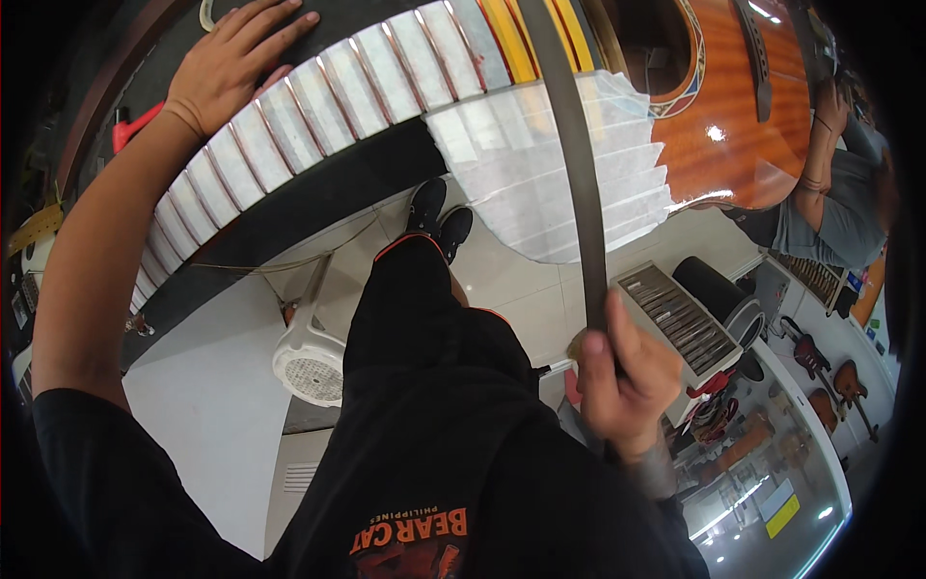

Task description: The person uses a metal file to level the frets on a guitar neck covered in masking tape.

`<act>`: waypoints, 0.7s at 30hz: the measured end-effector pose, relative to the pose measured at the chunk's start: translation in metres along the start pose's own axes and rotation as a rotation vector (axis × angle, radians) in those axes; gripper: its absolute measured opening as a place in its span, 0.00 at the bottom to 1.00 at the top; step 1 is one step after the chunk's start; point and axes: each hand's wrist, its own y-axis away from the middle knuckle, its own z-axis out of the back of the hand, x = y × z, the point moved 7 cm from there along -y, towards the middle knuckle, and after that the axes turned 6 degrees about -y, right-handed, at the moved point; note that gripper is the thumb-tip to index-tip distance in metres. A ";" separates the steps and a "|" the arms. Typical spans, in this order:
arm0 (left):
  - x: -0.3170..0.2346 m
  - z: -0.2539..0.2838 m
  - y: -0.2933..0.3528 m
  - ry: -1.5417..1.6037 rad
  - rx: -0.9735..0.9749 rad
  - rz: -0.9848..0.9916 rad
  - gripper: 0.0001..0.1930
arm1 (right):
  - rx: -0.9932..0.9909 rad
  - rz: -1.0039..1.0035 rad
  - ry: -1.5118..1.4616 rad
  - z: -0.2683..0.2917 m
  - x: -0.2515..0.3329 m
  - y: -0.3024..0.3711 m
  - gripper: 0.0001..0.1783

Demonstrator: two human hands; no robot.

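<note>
An acoustic guitar with a glossy orange-brown body (738, 159) lies across in front of me. Whitish tape (294, 125) covers its fretboard between the metal frets, with yellow strips (513, 43) near the body end. More white tape (502, 179) overlaps across the near part of the top. My right hand (627, 381) is closed around the near end of a long, flat, dark grey bar (579, 174), which looks like a file. It reaches over the taped top to the yellow strips; contact there I cannot tell. My left hand (236, 63) rests with fingers stretched out beside the neck's far edge.
Beneath the neck is a black work surface (367, 164), with a red-handled tool (135, 127) at the left. A box of slim metal pieces (675, 323) and a glass case (772, 502) stand at right. Below are a white round-topped object (311, 367) and, far right, another person (834, 217).
</note>
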 end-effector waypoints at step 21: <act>0.002 0.002 0.002 0.012 -0.025 0.009 0.34 | -0.050 0.084 -0.003 -0.036 -0.002 0.059 0.30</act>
